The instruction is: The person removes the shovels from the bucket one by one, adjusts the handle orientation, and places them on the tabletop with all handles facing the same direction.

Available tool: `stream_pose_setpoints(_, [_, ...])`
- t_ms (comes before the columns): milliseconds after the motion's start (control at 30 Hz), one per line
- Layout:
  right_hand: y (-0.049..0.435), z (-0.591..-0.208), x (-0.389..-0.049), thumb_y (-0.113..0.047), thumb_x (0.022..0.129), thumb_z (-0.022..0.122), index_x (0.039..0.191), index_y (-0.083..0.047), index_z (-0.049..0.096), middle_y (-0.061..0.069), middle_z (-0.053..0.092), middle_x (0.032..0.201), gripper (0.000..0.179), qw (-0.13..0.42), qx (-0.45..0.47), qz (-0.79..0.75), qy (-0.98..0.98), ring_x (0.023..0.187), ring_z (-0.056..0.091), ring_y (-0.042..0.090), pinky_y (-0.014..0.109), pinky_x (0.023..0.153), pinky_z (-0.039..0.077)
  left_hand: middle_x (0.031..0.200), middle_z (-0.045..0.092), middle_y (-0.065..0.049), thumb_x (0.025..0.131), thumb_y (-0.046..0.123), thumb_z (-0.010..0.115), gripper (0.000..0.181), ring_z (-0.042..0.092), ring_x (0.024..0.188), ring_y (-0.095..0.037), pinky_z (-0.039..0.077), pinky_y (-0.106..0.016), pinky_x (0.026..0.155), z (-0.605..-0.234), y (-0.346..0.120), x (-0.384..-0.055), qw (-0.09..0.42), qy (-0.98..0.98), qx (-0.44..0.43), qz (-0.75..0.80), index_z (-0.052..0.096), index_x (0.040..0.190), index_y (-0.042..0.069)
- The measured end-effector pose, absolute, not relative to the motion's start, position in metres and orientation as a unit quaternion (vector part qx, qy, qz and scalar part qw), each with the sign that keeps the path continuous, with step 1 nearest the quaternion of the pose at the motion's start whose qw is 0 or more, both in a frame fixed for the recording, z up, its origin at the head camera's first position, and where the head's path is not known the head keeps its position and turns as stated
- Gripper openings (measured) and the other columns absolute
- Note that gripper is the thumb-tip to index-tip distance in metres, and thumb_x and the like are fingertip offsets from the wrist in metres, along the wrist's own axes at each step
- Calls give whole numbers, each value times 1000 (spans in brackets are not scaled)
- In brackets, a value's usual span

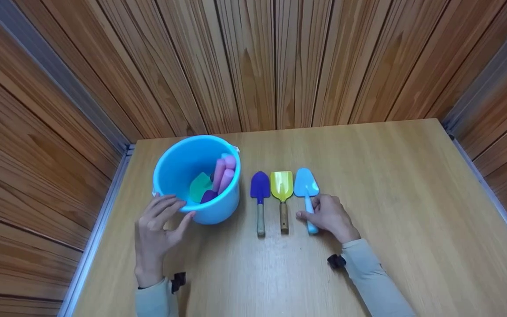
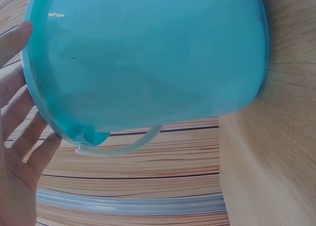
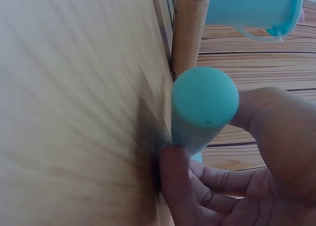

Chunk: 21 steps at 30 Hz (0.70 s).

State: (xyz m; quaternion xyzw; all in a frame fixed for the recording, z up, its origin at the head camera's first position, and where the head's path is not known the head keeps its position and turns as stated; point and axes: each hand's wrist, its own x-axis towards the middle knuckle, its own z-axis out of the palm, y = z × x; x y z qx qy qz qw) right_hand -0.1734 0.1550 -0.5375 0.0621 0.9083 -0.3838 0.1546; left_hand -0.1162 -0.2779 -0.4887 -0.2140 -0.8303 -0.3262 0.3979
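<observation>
A blue bucket (image 1: 216, 213) stands at the left of the table. My left hand (image 1: 159, 224) is at its near rim, fingers spread and fairly straight, with fingertips touching the rim (image 2: 37, 95). Inside the bucket are pink handles (image 1: 222, 174), a green piece (image 1: 200, 187) and a purple piece (image 1: 208, 196). My right hand (image 1: 330, 215) holds the handle of a light blue toy shovel (image 1: 305, 182) between thumb and fingers. The handle's rounded end (image 3: 205, 95) faces the right wrist camera. The shovel lies low over the table, blade pointing away.
Left of the blue shovel lie a yellow shovel (image 1: 282, 185) with a wooden handle and a purple shovel (image 1: 260, 185) with a greyish handle, side by side. The table (image 1: 394, 185) is bounded by wood-panelled walls (image 1: 258, 66). A pale bail handle (image 2: 128, 148) hangs on the bucket.
</observation>
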Motion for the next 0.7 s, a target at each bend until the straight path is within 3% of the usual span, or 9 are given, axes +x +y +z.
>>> stream_pose_setpoints(200, [154, -532, -176, -37, 92, 86, 109, -7, 66, 5, 64, 83, 40, 118, 48, -372, 919, 71, 61, 19, 30, 59, 45, 115, 82, -1, 72, 14, 100, 48, 76, 116, -27, 50, -48, 114, -487, -280, -115, 390, -835, -212, -326, 84, 117, 14])
stream_pose_setpoints(433, [147, -503, -189, -32, 96, 82, 123, -5, 68, 6, 67, 90, 41, 50, -35, -364, 929, 69, 60, 19, 30, 59, 47, 117, 82, -5, 65, 6, 102, 58, 76, 118, -29, 49, -40, 115, -488, -281, -111, 398, -830, -215, -325, 83, 120, 12])
stream_pose_setpoints(700, [111, -455, -219, -19, 100, 76, 114, -6, 76, 4, 74, 93, 20, -87, -183, -397, 895, 76, 69, 16, 31, 66, 58, 119, 80, -2, 71, 15, 101, 48, 73, 119, -25, 49, -25, 114, -488, -279, -114, 397, -836, -195, -327, 83, 116, 14])
